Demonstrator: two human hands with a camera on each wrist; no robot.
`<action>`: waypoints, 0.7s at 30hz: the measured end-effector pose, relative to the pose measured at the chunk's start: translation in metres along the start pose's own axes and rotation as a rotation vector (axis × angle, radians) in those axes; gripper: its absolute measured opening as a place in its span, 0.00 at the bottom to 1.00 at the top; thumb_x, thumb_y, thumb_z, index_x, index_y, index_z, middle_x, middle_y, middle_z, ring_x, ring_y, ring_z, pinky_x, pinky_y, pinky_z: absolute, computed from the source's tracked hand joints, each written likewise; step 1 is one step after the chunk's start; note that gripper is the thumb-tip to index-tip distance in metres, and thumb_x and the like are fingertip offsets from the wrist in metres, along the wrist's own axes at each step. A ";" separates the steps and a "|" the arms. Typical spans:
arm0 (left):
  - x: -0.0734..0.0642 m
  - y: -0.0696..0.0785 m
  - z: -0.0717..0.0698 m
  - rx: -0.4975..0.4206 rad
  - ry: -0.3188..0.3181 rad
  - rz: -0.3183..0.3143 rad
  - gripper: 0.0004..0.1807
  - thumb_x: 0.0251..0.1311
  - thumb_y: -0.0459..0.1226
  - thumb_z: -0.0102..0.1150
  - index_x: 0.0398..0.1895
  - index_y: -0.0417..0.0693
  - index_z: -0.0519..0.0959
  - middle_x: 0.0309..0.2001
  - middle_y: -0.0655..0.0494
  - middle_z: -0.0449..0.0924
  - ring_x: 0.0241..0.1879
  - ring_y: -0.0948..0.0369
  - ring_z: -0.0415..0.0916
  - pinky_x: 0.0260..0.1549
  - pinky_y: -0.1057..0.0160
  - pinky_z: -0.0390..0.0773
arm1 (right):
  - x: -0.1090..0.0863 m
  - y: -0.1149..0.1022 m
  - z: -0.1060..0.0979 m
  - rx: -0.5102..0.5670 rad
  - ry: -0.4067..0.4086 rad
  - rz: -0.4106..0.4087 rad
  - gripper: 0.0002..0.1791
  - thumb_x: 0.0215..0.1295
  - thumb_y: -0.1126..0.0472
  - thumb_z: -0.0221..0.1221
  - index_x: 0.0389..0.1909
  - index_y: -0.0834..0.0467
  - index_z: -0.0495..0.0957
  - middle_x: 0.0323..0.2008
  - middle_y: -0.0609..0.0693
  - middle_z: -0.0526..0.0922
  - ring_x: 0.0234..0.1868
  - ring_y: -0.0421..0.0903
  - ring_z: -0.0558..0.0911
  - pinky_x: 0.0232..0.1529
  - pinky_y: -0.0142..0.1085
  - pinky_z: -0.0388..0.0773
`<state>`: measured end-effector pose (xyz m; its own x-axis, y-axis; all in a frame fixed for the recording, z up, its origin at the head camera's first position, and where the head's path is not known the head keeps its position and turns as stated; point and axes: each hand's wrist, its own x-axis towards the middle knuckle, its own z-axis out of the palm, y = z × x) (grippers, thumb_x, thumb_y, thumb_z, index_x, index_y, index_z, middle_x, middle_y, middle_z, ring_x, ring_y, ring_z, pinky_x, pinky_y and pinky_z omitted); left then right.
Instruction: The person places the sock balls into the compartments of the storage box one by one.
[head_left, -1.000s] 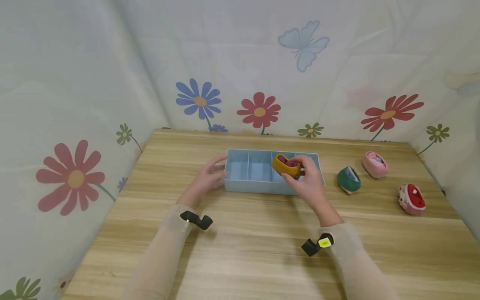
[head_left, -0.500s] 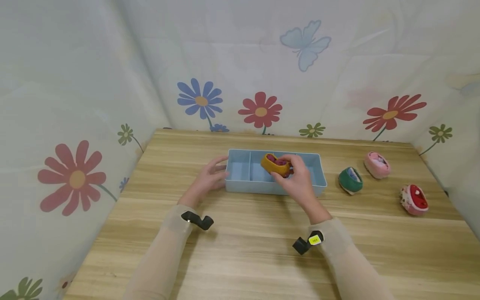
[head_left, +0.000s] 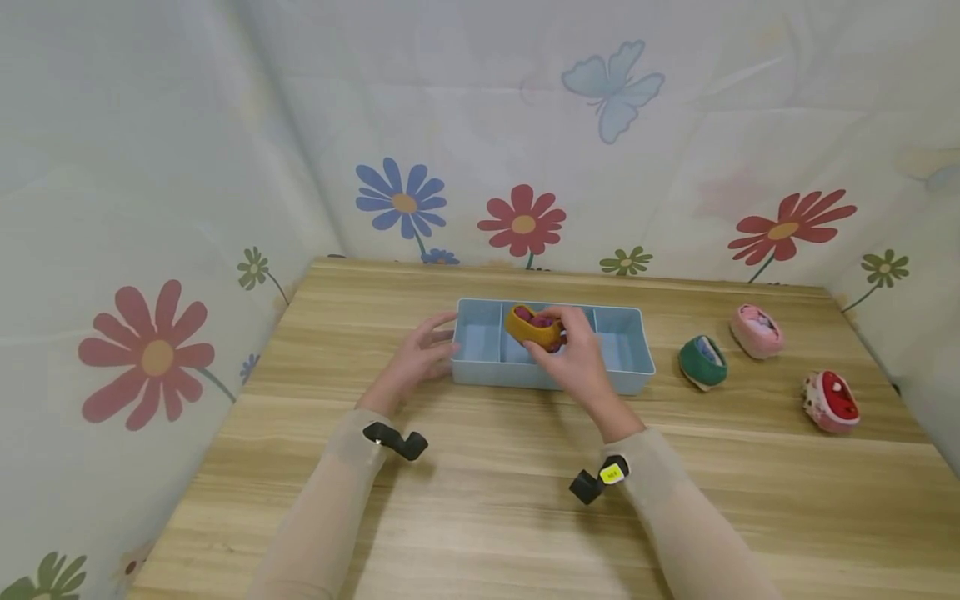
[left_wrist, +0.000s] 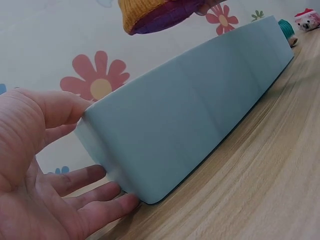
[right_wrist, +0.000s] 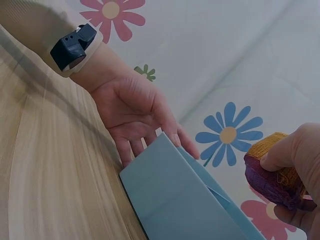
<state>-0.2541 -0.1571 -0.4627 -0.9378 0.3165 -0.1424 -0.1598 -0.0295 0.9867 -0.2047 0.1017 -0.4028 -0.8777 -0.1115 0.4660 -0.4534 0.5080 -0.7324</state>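
Note:
My right hand (head_left: 576, 360) pinches a rolled-up pair of socks (head_left: 529, 330), mustard yellow outside with purple in the fold, between thumb and fingers. It hangs above the light blue divided box (head_left: 495, 374), over the second compartment from the left. In the left wrist view the socks (left_wrist: 150, 15) are clear of the box's rim. My left hand (head_left: 415, 360) rests against the box's left end. Its fingers (left_wrist: 107, 212) lie nearly straight along the end wall, the thumb at the top corner. The leftmost and rightmost compartments show bare floors.
Right of the box lie a green rolled sock pair (head_left: 702, 363), a pink one (head_left: 757, 332) and a red-and-white one (head_left: 831, 402). The wooden table (head_left: 465, 500) meets a flower-printed curtain (head_left: 450, 100) at the back and left.
My right hand has carried the yellow socks leftward over the box, from above the third compartment to above the second. The left hand has stayed at the box's end.

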 end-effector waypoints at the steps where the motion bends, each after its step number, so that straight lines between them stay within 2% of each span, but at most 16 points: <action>1: 0.000 0.000 0.000 -0.003 -0.001 0.001 0.30 0.60 0.36 0.60 0.65 0.61 0.65 0.63 0.43 0.62 0.58 0.47 0.66 0.49 0.52 0.75 | 0.000 0.000 0.002 0.006 -0.004 0.000 0.23 0.51 0.65 0.68 0.47 0.61 0.71 0.43 0.55 0.71 0.38 0.47 0.71 0.31 0.34 0.77; 7: -0.002 0.003 -0.001 -0.009 -0.025 -0.001 0.31 0.61 0.35 0.58 0.67 0.57 0.62 0.64 0.41 0.60 0.59 0.45 0.64 0.51 0.50 0.72 | 0.002 -0.002 0.016 0.017 0.023 -0.015 0.23 0.50 0.65 0.69 0.46 0.61 0.71 0.42 0.56 0.70 0.36 0.46 0.72 0.30 0.33 0.78; 14: 0.001 -0.002 -0.003 0.011 -0.011 0.001 0.30 0.59 0.37 0.60 0.66 0.60 0.64 0.63 0.42 0.61 0.58 0.46 0.66 0.49 0.53 0.75 | 0.004 -0.005 0.026 0.010 0.055 -0.033 0.23 0.50 0.65 0.69 0.45 0.61 0.72 0.41 0.56 0.71 0.36 0.47 0.73 0.30 0.33 0.78; 21: 0.001 -0.003 -0.002 0.000 -0.016 0.013 0.30 0.60 0.36 0.59 0.66 0.59 0.64 0.63 0.41 0.61 0.58 0.45 0.66 0.49 0.52 0.75 | 0.007 -0.008 0.036 0.018 0.077 -0.025 0.22 0.50 0.65 0.69 0.46 0.62 0.72 0.42 0.58 0.71 0.37 0.49 0.73 0.31 0.36 0.79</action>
<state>-0.2553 -0.1586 -0.4657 -0.9348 0.3311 -0.1286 -0.1478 -0.0333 0.9885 -0.2134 0.0664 -0.4117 -0.8518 -0.0574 0.5206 -0.4783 0.4904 -0.7285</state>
